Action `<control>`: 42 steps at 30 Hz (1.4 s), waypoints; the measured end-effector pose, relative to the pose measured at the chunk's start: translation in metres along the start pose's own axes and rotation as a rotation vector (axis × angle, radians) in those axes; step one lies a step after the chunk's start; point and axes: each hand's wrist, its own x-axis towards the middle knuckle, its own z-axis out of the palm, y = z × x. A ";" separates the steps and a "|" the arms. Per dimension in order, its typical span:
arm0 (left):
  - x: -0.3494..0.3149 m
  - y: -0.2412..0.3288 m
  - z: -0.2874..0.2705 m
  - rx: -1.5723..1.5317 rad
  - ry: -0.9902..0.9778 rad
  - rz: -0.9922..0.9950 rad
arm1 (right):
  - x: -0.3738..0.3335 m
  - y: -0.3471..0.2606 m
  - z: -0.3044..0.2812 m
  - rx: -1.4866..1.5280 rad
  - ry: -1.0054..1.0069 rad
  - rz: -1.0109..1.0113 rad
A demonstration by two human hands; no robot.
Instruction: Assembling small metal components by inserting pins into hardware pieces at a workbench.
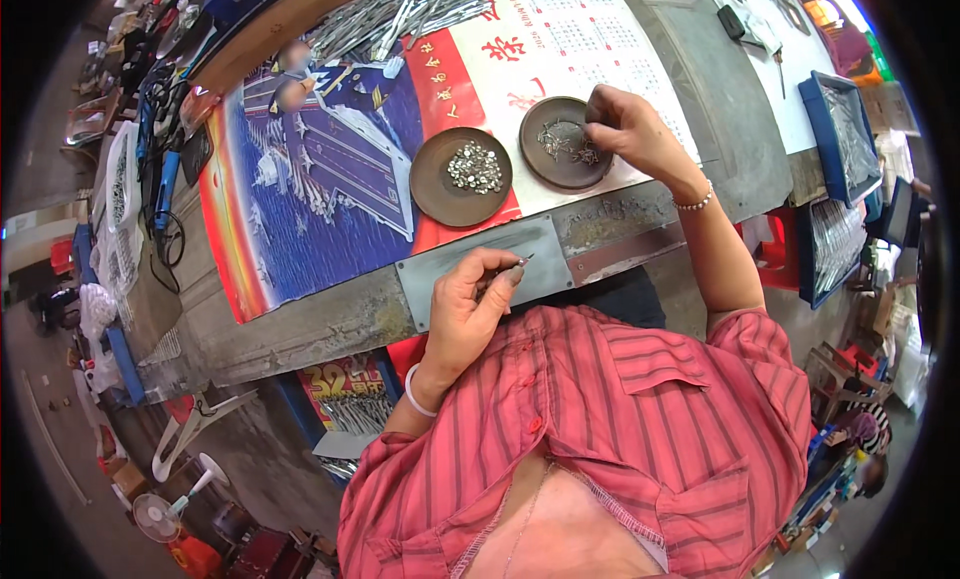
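**While my left hand pinches, my right hand works at a dish**

As my left thumb and forefinger press together on a small metal piece, its thin tip pokes out past them, probably so that the end stays free. That hand is just above a grey plate at the table's near edge, close to my body, where a tiny thing is easier to see. My right hand is bent over the rim of the right dish, fingers bunched; I cannot tell whether anything is between their tips.

Both dishes seem set within short reach, one kind of part apiece. The left dish carries a pile of shiny, rounded bits; the right has a loose tangle of fine, wiry metal parts. The dishes are round, shallow and dull brown, and rest on a glossy printed sheet. Beyond, slim silvery strips lie heaped. The table looks scuffed, the plate smoother, with fasteners at its corners.
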 end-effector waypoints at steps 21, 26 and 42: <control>0.013 0.004 0.002 0.130 0.025 0.259 | -0.007 -0.007 0.005 0.196 -0.113 0.028; 0.014 0.016 0.001 0.302 0.029 0.518 | -0.038 -0.062 0.030 0.561 -0.347 -0.004; 0.015 0.026 -0.010 0.344 -0.060 0.813 | -0.056 -0.091 0.064 0.964 -0.695 0.179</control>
